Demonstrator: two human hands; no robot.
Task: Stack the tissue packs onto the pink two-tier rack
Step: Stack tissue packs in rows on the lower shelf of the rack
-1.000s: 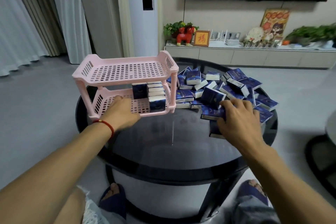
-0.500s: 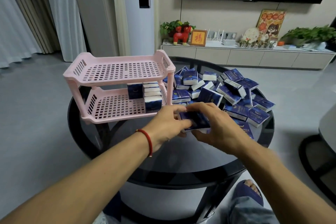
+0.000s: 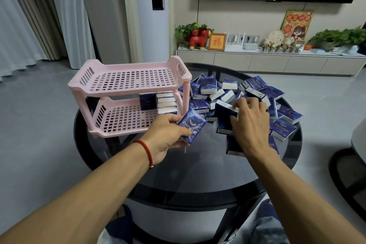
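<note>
Pink rack (image 3: 129, 82): lower tier holds tissue packs (image 3: 166, 103) (top bare).

One pink two-tier rack (image 3: 129, 95) stands on one round dark glass table (image 3: 198, 174); its upper tier carries zero tissue packs, and its lower tier carries one upright pack (image 3: 147, 101) plus one stack of four flat packs (image 3: 166, 103), five in total. Two hands are in view: the left hand (image 3: 168, 134) holds one pack (image 3: 191, 126), and the right hand (image 3: 250, 123) grips one pack (image 3: 224, 109) at the edge of the loose pile (image 3: 257, 95). The pile holds well over twenty packs; overlap prevents an exact count.
</note>
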